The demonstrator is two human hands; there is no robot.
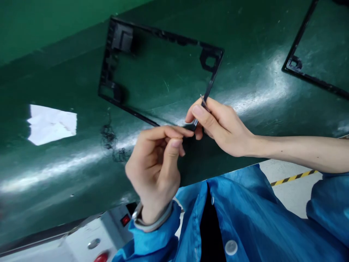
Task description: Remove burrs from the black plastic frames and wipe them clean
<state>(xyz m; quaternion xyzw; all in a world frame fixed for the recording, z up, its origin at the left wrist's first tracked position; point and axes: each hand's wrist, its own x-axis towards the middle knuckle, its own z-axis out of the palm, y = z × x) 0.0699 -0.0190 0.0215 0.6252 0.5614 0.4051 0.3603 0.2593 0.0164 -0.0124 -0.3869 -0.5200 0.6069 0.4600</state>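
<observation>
A black rectangular plastic frame [174, 36] is tilted over the green work surface, its near corner between my two hands. My left hand [158, 160], with a band at the wrist, is closed at that corner. Its index finger lies along the near edge and the thumb is bent in against it; the fingers cover part of the edge. My right hand [223, 125] is closed around a thin, pointed metal tool [203, 102] beside the frame's right side. The tool's lower end reaches close to the corner. Its exact kind is hidden by the fingers.
A second black frame [313, 78] lies at the right. Thin black shavings [108, 136] and a torn white paper piece [53, 124] lie on the green work surface [68, 174] to the left. Below its front edge is a pale box with a red switch [125, 220].
</observation>
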